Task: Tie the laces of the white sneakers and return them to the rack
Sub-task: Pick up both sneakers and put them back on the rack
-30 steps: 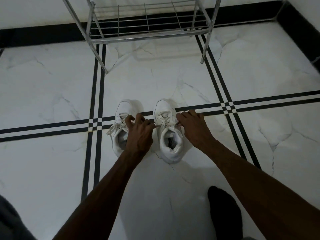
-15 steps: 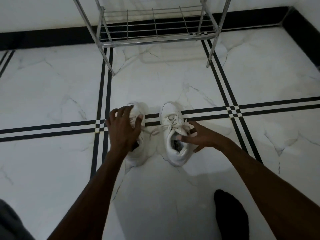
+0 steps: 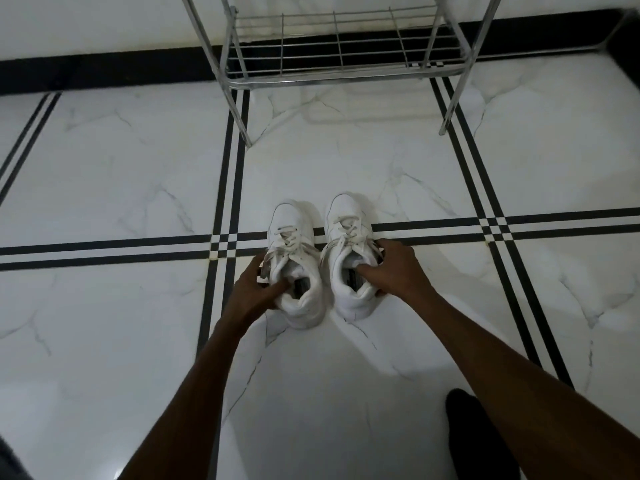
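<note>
Near: dark sock (image 3: 481,441) on the floor (image 3: 104,341), clear of the work. Left hand (image 3: 252,289) grip closed on left sneaker (image 3: 294,265), thumb in the collar; right hand (image 3: 394,271) likewise holding right sneaker (image 3: 349,258). Both sit side by side on the floor, laces look tied. Step: pickup for return. Next: lift both, carry forward. Open floor ahead; rack (image 3: 343,53) low shelf empty, watch its front rail and legs.

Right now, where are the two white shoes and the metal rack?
left sneaker (image 3: 289,220), head view, on its toe cap.
right sneaker (image 3: 346,207), head view, on its toe cap.
rack (image 3: 329,79), head view, on the front rail of its bottom shelf.
</note>
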Available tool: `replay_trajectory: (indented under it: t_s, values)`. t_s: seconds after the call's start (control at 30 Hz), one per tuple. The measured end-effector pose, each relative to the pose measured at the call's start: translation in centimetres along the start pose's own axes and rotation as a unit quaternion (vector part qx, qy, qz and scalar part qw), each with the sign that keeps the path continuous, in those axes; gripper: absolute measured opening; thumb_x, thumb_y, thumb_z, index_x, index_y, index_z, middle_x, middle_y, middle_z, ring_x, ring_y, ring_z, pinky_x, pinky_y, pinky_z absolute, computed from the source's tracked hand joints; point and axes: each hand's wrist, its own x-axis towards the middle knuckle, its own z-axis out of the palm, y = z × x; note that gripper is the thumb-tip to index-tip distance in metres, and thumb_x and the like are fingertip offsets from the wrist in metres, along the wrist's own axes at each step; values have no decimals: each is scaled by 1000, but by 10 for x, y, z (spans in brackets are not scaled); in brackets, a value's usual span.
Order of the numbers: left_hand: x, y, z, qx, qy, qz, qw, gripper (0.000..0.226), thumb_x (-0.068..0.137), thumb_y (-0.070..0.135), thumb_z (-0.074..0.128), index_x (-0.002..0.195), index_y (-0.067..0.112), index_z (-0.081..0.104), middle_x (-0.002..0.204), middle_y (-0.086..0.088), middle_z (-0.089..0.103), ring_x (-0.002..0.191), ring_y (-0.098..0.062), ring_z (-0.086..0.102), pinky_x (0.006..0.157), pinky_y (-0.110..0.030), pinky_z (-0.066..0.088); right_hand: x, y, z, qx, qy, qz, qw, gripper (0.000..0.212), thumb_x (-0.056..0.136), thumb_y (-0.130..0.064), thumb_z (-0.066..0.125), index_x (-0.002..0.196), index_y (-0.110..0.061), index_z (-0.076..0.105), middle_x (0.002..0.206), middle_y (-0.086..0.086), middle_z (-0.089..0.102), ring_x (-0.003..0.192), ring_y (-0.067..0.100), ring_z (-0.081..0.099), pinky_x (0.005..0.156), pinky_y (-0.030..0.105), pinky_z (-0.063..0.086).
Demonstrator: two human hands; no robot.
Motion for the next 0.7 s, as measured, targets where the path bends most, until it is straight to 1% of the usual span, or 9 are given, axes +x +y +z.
replay_trajectory:
  t_s: [0.1, 0.17, 0.27, 0.33, 0.4, 0.5, 0.6, 0.67, 0.7]
  values:
    - [2, 0, 15, 43, 55, 34, 997, 52, 85, 33, 78, 133, 24, 63, 111, -1, 73, 96, -22, 74, 80, -43, 64, 3, 0, 3, -4, 13, -15, 1000, 40, 68, -42, 75, 95, -13, 70, 87, 6, 75, 79, 25, 72, 70, 41, 63]
    - [5, 3, 25, 56, 79, 39, 995, 50, 85, 31, 72, 132, 20, 63, 111, -3, 73, 96, -23, 74, 81, -40, 63, 5, 2, 2, -3, 21, -25, 999, 33, 71, -39, 75, 90, -13, 68, 81, 4, 73, 75, 22, 70, 68, 36, 60]
    - [5, 14, 32, 81, 104, 56, 990, 47, 92, 16, 68, 138, 16, 60, 110, -1, 72, 92, -18, 73, 75, -26, 59, 6, 0, -6, 27, 26, -41, 998, 24, 71, -36, 74, 83, -17, 65, 72, -3, 70, 68, 17, 68, 61, 30, 53]
    - [0, 31, 32, 79, 113, 71, 988, 49, 93, 12, 67, 141, 17, 58, 111, 0, 72, 92, -13, 71, 69, -19, 57, 3, -10, -20, 36, 25, -50, 998, 22, 74, -32, 75, 88, -18, 67, 76, -4, 71, 71, 14, 68, 62, 27, 50]
    - [-7, 62, 31, 83, 122, 81, 986, 50, 93, 10, 66, 142, 17, 58, 112, 3, 72, 95, -13, 71, 69, -16, 57, -1, -28, -44, 36, 29, -56, 997, 28, 75, -30, 76, 99, -15, 70, 85, -2, 74, 77, 14, 69, 67, 28, 53]
    - [-27, 125, 26, 79, 132, 101, 983, 52, 92, 7, 67, 142, 18, 58, 115, 7, 72, 98, -9, 70, 74, -11, 55, -13, -67, -98, 57, 37, -62, 996, 31, 76, -26, 76, 102, -13, 69, 86, 2, 76, 77, 14, 70, 70, 39, 60]
    - [-51, 206, 18, 87, 131, 111, 981, 55, 93, 10, 66, 145, 22, 55, 126, 3, 72, 104, -8, 69, 82, -17, 57, -31, -117, -169, 50, 52, -58, 996, 34, 76, -25, 78, 107, -15, 69, 89, 0, 77, 79, 13, 70, 72, 34, 60]
    - [-68, 252, 16, 78, 131, 118, 981, 53, 93, 6, 65, 143, 23, 57, 126, 4, 71, 99, 2, 67, 78, -14, 56, -44, -148, -210, 57, 54, -56, 995, 37, 76, -25, 78, 111, -18, 69, 89, -4, 76, 79, 12, 71, 71, 30, 59]
    - [-77, 281, 15, 74, 132, 117, 982, 53, 93, 3, 65, 142, 22, 57, 125, 5, 71, 97, 6, 67, 77, -10, 54, -49, -166, -234, 62, 50, -50, 996, 41, 75, -27, 77, 114, -19, 68, 90, -5, 76, 81, 13, 72, 72, 31, 60]
